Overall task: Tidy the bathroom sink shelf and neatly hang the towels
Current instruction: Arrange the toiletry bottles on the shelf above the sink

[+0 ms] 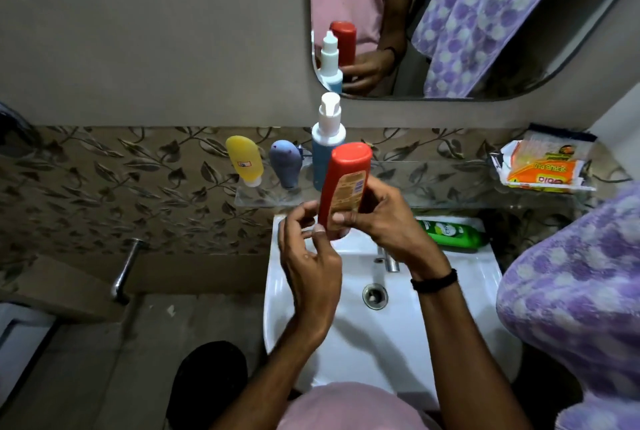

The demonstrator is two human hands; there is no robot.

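While aloft, red bottle point(346, 180) (right grip point(384, 221)).

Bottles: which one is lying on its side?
The green bottle, flat on the sink rim. The yellow bottle, grey bottle and pump bottle stand on the shelf; the red bottle is held.

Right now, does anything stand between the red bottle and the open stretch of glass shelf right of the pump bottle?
Nothing visible does. The red bottle, in the grip of the right hand, hangs just before the pump bottle; the glass shelf rightward is bare up to the scrub pad packets.
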